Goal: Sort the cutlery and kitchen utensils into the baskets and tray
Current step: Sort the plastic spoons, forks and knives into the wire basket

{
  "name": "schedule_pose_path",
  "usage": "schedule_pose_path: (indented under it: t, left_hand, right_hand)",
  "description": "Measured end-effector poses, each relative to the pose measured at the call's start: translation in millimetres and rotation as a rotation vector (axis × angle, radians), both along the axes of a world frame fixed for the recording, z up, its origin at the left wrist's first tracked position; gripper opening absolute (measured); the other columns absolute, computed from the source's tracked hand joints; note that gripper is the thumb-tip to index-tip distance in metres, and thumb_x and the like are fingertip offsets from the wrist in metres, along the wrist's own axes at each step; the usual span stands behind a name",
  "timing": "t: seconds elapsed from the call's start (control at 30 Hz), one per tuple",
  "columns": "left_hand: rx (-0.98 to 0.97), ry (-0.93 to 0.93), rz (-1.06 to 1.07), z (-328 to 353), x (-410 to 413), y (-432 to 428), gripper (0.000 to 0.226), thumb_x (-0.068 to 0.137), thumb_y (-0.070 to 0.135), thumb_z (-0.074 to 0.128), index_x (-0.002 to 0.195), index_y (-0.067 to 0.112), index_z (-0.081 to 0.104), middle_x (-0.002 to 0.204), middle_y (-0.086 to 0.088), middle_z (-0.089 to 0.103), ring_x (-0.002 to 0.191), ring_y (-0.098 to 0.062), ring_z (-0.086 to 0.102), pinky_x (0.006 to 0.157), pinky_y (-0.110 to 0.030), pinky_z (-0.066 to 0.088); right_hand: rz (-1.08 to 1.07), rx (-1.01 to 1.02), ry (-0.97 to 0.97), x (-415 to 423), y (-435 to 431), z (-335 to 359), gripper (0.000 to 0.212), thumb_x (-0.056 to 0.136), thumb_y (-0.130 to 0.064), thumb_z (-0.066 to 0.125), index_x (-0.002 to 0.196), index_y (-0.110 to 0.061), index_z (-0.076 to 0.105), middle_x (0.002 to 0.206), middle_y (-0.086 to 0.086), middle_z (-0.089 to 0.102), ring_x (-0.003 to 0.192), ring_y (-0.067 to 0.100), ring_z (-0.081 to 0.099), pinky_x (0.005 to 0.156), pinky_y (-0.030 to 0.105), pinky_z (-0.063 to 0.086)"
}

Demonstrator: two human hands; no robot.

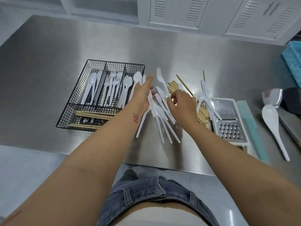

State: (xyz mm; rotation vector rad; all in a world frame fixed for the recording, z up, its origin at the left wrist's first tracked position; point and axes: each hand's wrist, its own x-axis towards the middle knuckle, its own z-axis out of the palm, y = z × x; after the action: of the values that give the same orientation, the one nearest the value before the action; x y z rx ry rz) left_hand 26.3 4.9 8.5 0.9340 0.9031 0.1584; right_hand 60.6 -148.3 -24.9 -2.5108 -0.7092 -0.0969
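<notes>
Several white utensils [142, 125] in L hand [143, 93], by wire basket [73, 97].

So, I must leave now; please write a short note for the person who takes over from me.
Left hand holds a bundle of white cutlery at the tray's right edge.
Right hand is curled over the loose knives; grip unclear.
Done: tray holds spoons, forks, some chopsticks.
To do: loose knives, fork pile, chopstick pile, grater, big spoon on the table; blue basket at far right.
</notes>
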Motion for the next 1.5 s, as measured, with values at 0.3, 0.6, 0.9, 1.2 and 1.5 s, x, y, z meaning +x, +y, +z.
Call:
schedule_pose_path:
  t: [0.3,0.6,0.9,1.2,1.5]
  left_hand:
    - [-0.041,0.002,-0.073,-10.0,4.9,-42.1,0.014,0.093,0.014,0.058,0.103,0.004,0.060,0.067,-0.006,0.071,0.060,-0.019,0.064,0.055,-0.026,0.050]
    - [-0.156,0.049,-0.069,-9.1,-5.0,-44.6,0.023,0.089,0.031,0.066,0.083,0.009,0.061,0.052,-0.004,0.061,0.041,-0.014,0.051,0.051,-0.024,0.051]
    - [-0.083,0.069,-0.100,-9.6,0.7,-32.2,0.024,0.089,0.033,0.067,0.085,0.009,0.062,0.064,-0.006,0.068,0.047,-0.016,0.054,0.053,-0.026,0.053]
    - [-0.071,0.080,-0.110,-10.9,7.5,-29.5,0.025,0.089,0.034,0.066,0.089,0.009,0.063,0.063,-0.005,0.070,0.047,-0.016,0.055,0.054,-0.026,0.053]
    - [-0.056,0.095,-0.118,-12.0,13.3,-31.0,0.025,0.090,0.035,0.065,0.090,0.010,0.062,0.069,-0.005,0.070,0.047,-0.014,0.056,0.058,-0.027,0.055]
  right_hand:
    - [-0.007,-0.063,-0.008,-13.4,-46.6,-1.2,0.030,0.100,-0.039,0.032,0.084,-0.023,0.052,0.070,-0.008,0.054,0.062,0.011,0.051,0.074,0.038,0.040]
    - [-0.453,-0.428,0.016,14.3,-92.0,-15.8,0.052,0.094,-0.045,0.045,0.123,-0.001,0.047,0.125,0.019,0.050,0.114,0.034,0.044,0.092,0.044,0.034]
    - [-0.352,-0.576,-0.043,24.1,-76.8,-26.6,0.069,0.091,-0.065,0.035,0.123,-0.006,0.051,0.125,0.015,0.053,0.117,0.032,0.044,0.093,0.045,0.033]
    - [-0.368,-0.537,0.023,33.6,-57.7,-27.6,0.074,0.087,-0.069,0.040,0.124,-0.005,0.048,0.121,0.016,0.058,0.114,0.034,0.052,0.096,0.047,0.034]
    - [-0.421,-0.533,0.125,39.3,-51.7,-26.9,0.090,0.077,-0.080,0.042,0.127,-0.005,0.047,0.125,0.014,0.057,0.119,0.033,0.052,0.099,0.053,0.032]
